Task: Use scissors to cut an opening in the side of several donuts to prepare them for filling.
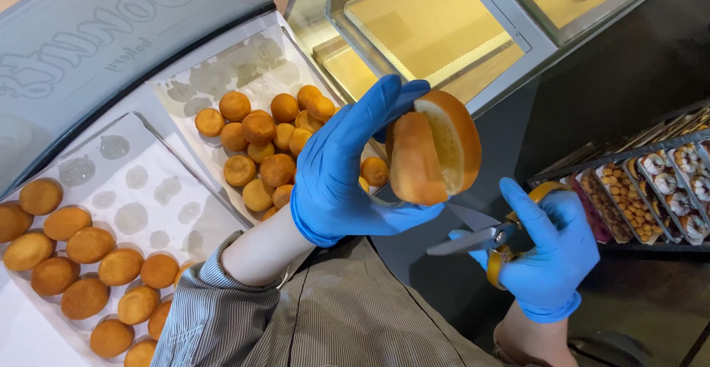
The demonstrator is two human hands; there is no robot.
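Left hand [347, 175] is gripping a split bun [435, 149] with its cut pointing to 5 o'clock, right at the half-open scissors [484, 238] clutched in the right hand [551, 252] just below.

Blue disposable gloves on left hand [347, 167] & right hand [551, 256]; grey pinstriped shirt, sleeve [214, 315] rolled up.

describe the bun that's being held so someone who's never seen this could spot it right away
Start at the two paper-lined trays of small golden buns, then look right, above them. The bun sits in the gloved left hand, over the scissors. Unlike the whole buns, it is split open, showing pale crumb.
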